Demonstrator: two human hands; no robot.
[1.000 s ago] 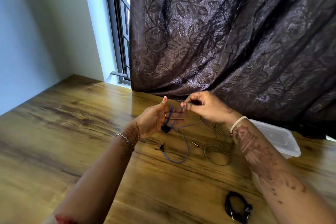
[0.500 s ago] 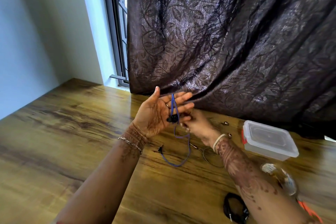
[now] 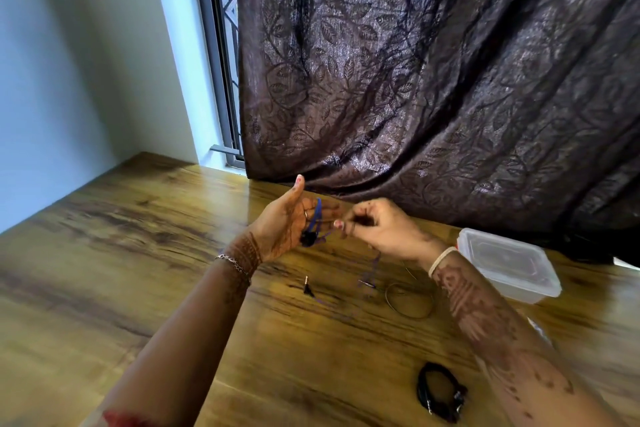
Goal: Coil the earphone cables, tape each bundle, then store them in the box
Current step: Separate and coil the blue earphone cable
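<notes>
Your left hand (image 3: 284,222) is raised above the desk (image 3: 121,253), palm turned inward, thumb up, fingers straight. The blue cable (image 3: 317,217) is looped across these fingers, and its dark earbud end (image 3: 307,239) hangs at the base of the palm. The hand does not close on it; the loops rest on the extended fingers.

Your right hand (image 3: 384,230) is just beside the left, at the same height. Its fingers (image 3: 346,222) are curled, and the thumb and forefinger pinch the blue cable where it leaves the loops. The loose run drops from this hand toward the desk; it is blurred, so its path cannot be traced exactly.

A plug (image 3: 306,286) lies on the desk below the left hand. A grey cable (image 3: 408,300) lies in a loose loop under the right wrist. The box (image 3: 509,263), clear and lidded, stands at the right, near the curtain (image 3: 433,80). A black bundle (image 3: 440,392) lies coiled on the near desk beside the right forearm.
</notes>
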